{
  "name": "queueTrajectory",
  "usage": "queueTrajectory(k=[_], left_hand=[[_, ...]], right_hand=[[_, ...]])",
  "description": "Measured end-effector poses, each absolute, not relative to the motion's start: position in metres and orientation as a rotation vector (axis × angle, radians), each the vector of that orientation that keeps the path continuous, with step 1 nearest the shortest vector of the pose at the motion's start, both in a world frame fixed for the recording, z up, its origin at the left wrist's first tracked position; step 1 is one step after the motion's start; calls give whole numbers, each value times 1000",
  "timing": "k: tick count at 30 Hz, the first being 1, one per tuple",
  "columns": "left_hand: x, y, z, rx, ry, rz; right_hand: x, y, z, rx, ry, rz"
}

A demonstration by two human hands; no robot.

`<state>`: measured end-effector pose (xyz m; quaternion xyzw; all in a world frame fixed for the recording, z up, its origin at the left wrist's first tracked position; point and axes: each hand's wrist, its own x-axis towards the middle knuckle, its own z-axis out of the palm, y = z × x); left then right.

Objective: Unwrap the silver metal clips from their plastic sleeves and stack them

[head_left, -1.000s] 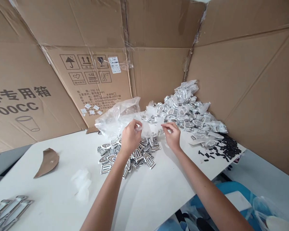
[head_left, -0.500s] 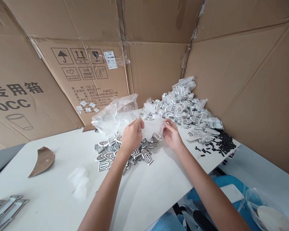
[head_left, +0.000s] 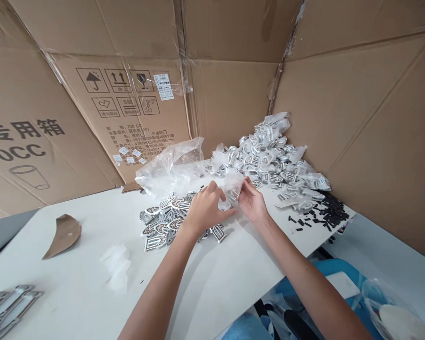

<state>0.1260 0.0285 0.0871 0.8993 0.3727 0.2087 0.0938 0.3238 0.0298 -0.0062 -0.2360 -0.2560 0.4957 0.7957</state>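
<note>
A small clear plastic bag (head_left: 233,182) with metal pieces in its lower part hangs over the table, its right edge pinched in the fingers of my right hand (head_left: 252,202). My left hand (head_left: 206,208) is at the bag's left side, thumb stretched out from the fingers, with part of the bag showing in the gap. Whether the left fingertips touch the bag, I cannot tell. Beneath my left hand and forearm lies a loose pile of silver metal pieces with dark patterns (head_left: 161,226), partly hidden.
Behind stands a heap of filled bags (head_left: 265,158); small black pieces (head_left: 327,212) lie to its right. A large clear bag (head_left: 168,170) is behind the loose pile. Thin white bags (head_left: 116,267), a cardboard scrap (head_left: 63,234) and metal frames (head_left: 12,307) lie left. Cardboard walls (head_left: 230,94) surround the back.
My left hand has let go of the bag's left edge, spread its thumb and moved right and slightly down. The bag, stretched flat earlier, now hangs bunched from my right hand.
</note>
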Motion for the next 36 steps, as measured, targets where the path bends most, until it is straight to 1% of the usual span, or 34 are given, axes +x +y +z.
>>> queueTrajectory(k=[11, 14, 16, 19, 23, 26, 27, 29, 36], left_hand=[[128, 37, 88, 2576, 1251, 880], [125, 39, 90, 2546, 1276, 973], [124, 39, 92, 2532, 1291, 1028], [123, 40, 93, 2528, 1280, 1044], [122, 39, 96, 2433, 1342, 1161], [120, 39, 99, 2361, 1425, 1235], [118, 40, 101, 2338, 1441, 1249], [114, 41, 103, 2294, 1444, 1256], [101, 46, 110, 2230, 1413, 1261]], right_hand=[[308, 19, 5, -382, -617, 1265], [310, 22, 3, -451, -675, 1237], [313, 26, -2, -645, -754, 1093], [318, 34, -13, -1116, -931, 696], [336, 40, -29, -1467, -1032, 300], [358, 45, -38, -1871, -1204, -45], [366, 47, -40, -1972, -1258, -90], [381, 50, -43, -2051, -1306, -75], [402, 51, -49, -2119, -1244, -50]])
